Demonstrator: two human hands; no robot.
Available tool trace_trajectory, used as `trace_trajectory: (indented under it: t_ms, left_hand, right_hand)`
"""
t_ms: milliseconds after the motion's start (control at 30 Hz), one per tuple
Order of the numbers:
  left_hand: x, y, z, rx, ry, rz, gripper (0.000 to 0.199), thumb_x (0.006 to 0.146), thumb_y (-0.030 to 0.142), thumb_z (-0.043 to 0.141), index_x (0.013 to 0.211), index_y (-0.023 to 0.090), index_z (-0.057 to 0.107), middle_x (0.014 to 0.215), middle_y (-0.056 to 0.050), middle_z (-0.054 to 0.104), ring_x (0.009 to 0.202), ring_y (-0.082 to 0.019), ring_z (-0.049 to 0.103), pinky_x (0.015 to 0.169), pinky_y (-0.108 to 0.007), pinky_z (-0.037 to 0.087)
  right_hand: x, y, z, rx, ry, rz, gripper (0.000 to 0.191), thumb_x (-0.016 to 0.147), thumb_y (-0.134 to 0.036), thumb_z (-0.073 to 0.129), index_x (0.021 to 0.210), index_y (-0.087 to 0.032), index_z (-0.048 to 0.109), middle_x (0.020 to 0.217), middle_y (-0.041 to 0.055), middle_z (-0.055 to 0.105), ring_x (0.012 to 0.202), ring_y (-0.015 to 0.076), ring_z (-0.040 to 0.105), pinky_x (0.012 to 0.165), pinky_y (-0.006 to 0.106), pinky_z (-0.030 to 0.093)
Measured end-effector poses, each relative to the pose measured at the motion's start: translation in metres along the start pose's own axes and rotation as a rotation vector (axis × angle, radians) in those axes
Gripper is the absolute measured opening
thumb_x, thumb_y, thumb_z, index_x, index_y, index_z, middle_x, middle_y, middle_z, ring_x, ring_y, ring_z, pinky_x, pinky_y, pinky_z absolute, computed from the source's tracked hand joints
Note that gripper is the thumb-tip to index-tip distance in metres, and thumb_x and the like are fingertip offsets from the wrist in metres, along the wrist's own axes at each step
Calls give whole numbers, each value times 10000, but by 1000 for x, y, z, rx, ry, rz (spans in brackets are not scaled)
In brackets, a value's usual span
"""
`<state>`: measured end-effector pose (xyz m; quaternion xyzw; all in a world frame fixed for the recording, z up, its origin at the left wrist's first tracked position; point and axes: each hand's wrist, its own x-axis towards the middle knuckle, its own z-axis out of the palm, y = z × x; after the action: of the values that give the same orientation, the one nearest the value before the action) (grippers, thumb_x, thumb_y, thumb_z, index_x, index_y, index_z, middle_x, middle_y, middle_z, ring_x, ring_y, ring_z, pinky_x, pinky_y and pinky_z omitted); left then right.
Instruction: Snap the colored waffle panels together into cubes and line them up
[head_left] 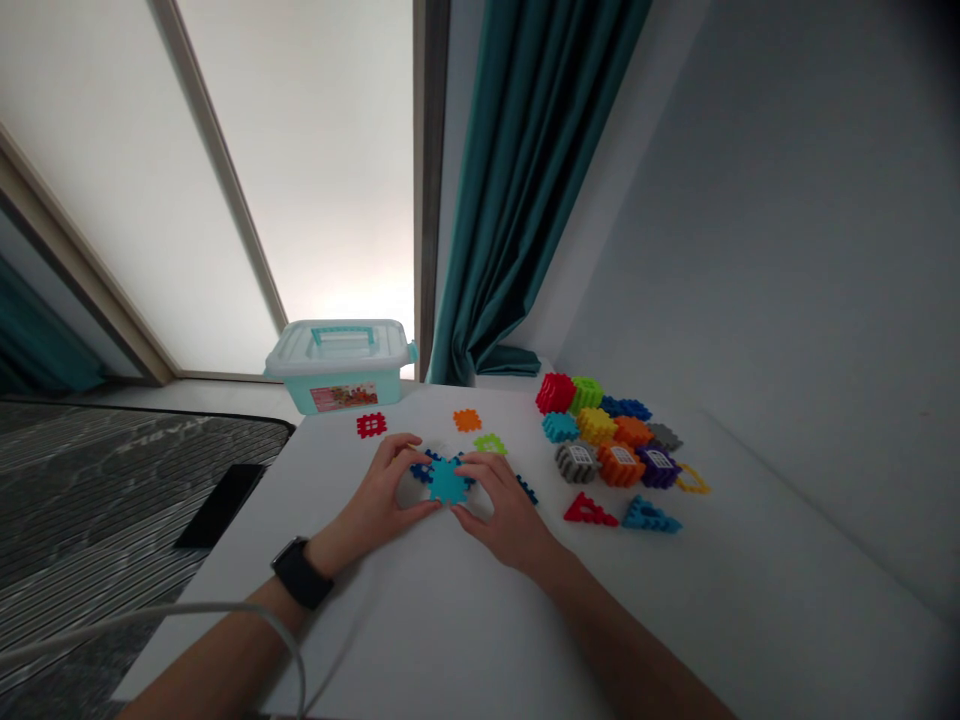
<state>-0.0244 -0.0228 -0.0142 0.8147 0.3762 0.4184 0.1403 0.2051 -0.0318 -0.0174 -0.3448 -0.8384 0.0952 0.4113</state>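
A light blue notched building tile (pixel 448 482) is held between my two hands, low over the white table. My left hand (pixel 386 488), with a black watch on its wrist, pinches it from the left between thumb and fingers. From the right, the thumb and fingers of my right hand (pixel 501 505) grip it. Dark blue toothed pieces (pixel 421 470) show behind the tile; whether they are joined to it, I cannot tell. Just beyond my hands lie a lime green tile (pixel 490 443), an orange tile (pixel 467 420) and a red window-shaped tile (pixel 371 425).
Stacks of coloured tiles, among them a yellow one (pixel 598 426) and a purple one (pixel 658 467), stand on the right. Nearer lie red (pixel 590 510) and blue (pixel 651 515) triangular pieces. A lidded turquoise box (pixel 343 365) sits at the back left. A white cable (pixel 225 607) crosses the lower left.
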Motion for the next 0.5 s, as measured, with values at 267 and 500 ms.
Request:
trace_trajectory:
  t_ms: [267, 500]
  left_hand:
    - [1, 3, -3, -4, -32, 52, 187, 900, 223, 648, 1086, 230, 629, 1212, -96, 516, 1177, -240, 529, 1002, -401, 490]
    - [3, 4, -4, 11, -23, 23, 182, 903, 222, 635, 1085, 233, 641, 1171, -90, 542, 1132, -235, 555, 985, -403, 503]
  right_hand:
    - [-1, 3, -2, -68, -8, 3, 229, 903, -263, 644, 1116, -233, 567, 1148, 106, 608, 1094, 267, 585, 971, 475, 510]
    - [-1, -2, -2, -142, 33, -29, 220, 884, -294, 675, 1079, -232, 594, 1082, 94, 629, 1025, 262, 604, 925, 463, 517]
